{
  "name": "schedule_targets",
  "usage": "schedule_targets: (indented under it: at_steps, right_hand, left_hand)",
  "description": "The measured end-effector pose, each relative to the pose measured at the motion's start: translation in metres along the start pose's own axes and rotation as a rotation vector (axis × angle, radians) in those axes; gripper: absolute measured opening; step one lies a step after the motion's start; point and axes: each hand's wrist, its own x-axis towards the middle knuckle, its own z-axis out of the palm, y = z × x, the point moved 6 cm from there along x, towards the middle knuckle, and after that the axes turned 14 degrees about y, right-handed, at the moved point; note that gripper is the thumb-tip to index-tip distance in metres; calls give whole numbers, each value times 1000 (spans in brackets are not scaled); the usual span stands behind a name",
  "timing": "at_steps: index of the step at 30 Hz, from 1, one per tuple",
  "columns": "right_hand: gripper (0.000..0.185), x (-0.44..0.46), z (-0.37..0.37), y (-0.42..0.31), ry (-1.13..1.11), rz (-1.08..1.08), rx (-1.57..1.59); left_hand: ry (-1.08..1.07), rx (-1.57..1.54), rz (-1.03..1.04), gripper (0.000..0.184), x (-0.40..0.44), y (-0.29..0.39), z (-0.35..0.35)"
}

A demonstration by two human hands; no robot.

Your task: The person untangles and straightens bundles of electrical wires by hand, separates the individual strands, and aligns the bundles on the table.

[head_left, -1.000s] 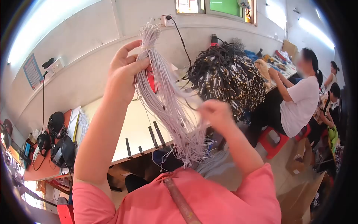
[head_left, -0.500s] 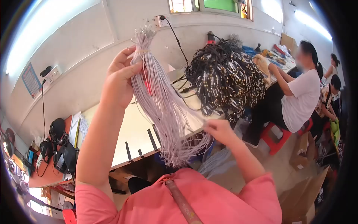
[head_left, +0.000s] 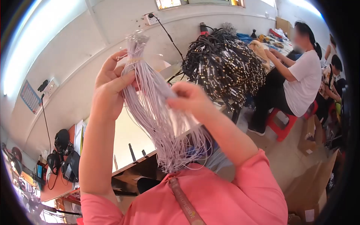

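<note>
A bundle of pale wires (head_left: 150,108) is held upright by the left hand (head_left: 112,82), in the middle of the scene above the near edge of a pale table (head_left: 131,129). The wires are gripped near the top, just below a thin band (head_left: 135,59), with the thumb laid across the near face and the fingers bent narrow around the strands. Above the band, the short wire ends are splayed in a tuft, while the long lengths are hung down towards the pink shirt (head_left: 195,187) and curled into loops at the bottom.

The right side of the bundle is met by the right hand (head_left: 189,99) about midway down. Its fingers are curled narrow, but they are blurred, and it cannot be told whether any strands are pinched between them.

A large heap of black cables (head_left: 225,67) with shiny tips is piled farther off to the right. Beyond it, on the right, a person in a white top (head_left: 303,78) is seated on a red stool (head_left: 281,125), with a pale cloth (head_left: 258,50) near the hands. On the left, black headphones (head_left: 62,140) are placed on an orange-red table (head_left: 56,193)
</note>
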Motion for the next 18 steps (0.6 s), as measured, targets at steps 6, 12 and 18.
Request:
schedule_targets:
  at_steps: [6, 12, 18]
  right_hand:
    - [14, 3, -8, -2, -36, 217, 289]
    - [15, 1, -5, -18, -49, 198, 171]
    - [13, 8, -10, -26, 107, -211, -435]
  left_hand:
    - [-28, 1, -67, 48, 0, -9, -15]
    - [-54, -30, -93, 41, -3, -12, -5]
    - [-31, -109, -161, 41, -3, -15, -3]
